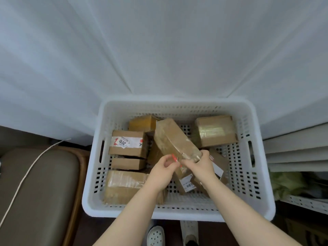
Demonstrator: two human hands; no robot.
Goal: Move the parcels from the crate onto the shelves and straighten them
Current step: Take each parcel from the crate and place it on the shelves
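- A white perforated crate (177, 213) sits low in the middle of the view, in front of a white cloth (159, 50) that hangs behind it.
- Both hands hold one long taped parcel (173, 138) above the other parcels, still inside the crate's outline; it tilts, with its far end up toward the back wall and its near end down at the hands.
- The right hand (199, 165) has its grip clamped on the near end of the taped parcel, fingers curled over its top edge.
- The left hand (164, 168) has its grip closed on the near left corner of the same parcel, with curled fingers and red nails against the tape.
- A labelled box (127, 144) marked "2010" lies at the crate's left side, on top of a plain box (126, 163).
- A wide tape-wrapped parcel (124, 185) lies in the front left corner, partly under the left forearm.
- A squarish box (215, 131) stands in the back right corner, and a smaller box (142, 123) is against the back wall.
- Beneath the hands lies a flat parcel with a barcode label (187, 182).
- White shelves (292, 151) show at the right edge, just beside the crate.
- A brown cushioned seat (35, 192) with a white cord (26, 173) across it lies to the left.
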